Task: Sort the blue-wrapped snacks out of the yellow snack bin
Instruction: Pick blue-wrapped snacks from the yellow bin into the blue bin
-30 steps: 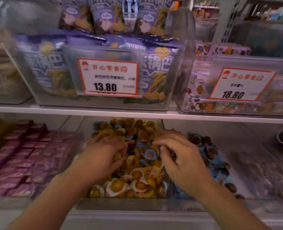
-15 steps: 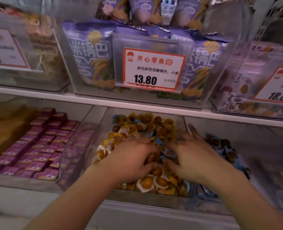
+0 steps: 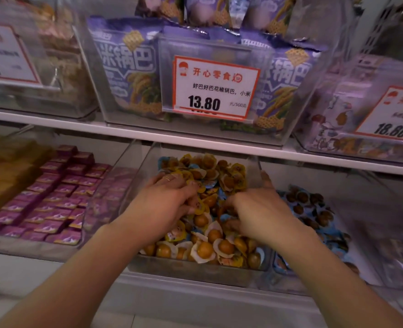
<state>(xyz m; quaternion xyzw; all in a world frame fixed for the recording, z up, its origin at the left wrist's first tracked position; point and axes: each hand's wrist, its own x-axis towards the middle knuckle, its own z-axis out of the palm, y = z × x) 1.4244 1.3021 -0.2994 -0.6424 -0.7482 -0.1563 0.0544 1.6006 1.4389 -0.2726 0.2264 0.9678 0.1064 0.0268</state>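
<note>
Shop shelf: both hands, left hand and right hand, dig curled fingers into the yellow snack bin; whether they pinch anything cannot be told. Blue-wrapped snacks remain mixed in, so sorting looks unfinished.

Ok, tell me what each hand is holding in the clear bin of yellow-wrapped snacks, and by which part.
Cannot be told. Left hand and right hand dig into the yellow-wrapped snacks, fingertips buried.

Purple snack bags in a clear bin on the upper shelf, fronted by a price card reading 13.80; another card reading 18.80 at right; pink-purple packets in rows lower left
</note>
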